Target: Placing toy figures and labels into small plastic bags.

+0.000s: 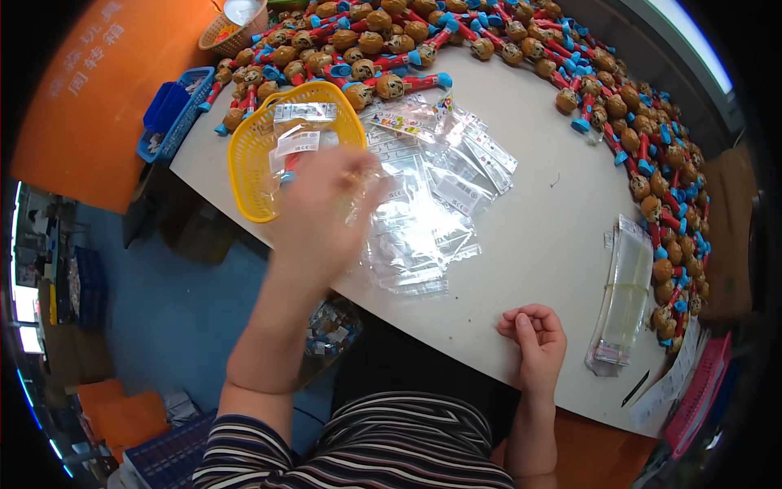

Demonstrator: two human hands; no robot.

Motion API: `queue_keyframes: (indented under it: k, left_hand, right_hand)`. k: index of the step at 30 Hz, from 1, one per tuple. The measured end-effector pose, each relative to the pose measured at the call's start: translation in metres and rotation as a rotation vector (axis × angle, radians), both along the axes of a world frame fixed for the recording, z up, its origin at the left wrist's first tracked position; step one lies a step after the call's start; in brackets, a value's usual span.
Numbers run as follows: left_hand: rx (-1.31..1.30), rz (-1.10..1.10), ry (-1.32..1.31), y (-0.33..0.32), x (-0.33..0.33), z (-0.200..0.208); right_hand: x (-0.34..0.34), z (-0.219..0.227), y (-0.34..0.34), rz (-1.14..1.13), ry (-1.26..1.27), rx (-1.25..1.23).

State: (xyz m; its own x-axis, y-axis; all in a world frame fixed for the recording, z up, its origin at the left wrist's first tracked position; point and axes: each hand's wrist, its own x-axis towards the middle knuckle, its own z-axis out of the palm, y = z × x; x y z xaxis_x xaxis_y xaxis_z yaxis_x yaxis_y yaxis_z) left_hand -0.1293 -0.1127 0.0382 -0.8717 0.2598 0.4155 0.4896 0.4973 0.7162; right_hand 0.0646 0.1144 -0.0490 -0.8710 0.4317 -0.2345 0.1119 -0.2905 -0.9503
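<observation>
The basket [243,175] is yellow. The toys [419,82] have brown heads, red sticks and light blue ends. The table [538,220] is whitish; the shirt [407,448] is dark with thin light stripes.

Glare whitens the clear bags [418,213], the left of the hands [326,200] blurs, and edges bend.

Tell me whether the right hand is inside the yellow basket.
No, the right hand is at the near edge of the table, apart from the yellow basket.
</observation>
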Motion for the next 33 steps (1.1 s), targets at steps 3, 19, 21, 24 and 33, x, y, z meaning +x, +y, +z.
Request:
queue_keyframes:
  k: [3,19,21,24,33]
  left_hand:
    - [-0.361,-0.225,0.023,0.019,0.038,-0.054]
    - [0.070,-0.223,-0.130,0.051,0.063,-0.069]
    - [0.064,-0.217,-0.139,0.049,0.064,-0.065]
    - [0.021,-0.218,0.002,0.051,0.062,-0.064]
    - [-0.052,-0.245,-0.038,0.060,0.064,-0.065]
  right_hand:
    - [-0.005,0.007,-0.001,0.041,0.000,0.017]
    - [-0.094,0.022,-0.013,0.515,-0.301,-0.266]
    - [-0.097,0.024,-0.010,0.492,-0.315,-0.210]
    - [-0.100,0.031,-0.010,0.451,-0.299,-0.228]
    - [-0.108,0.022,-0.007,0.387,-0.265,-0.170]
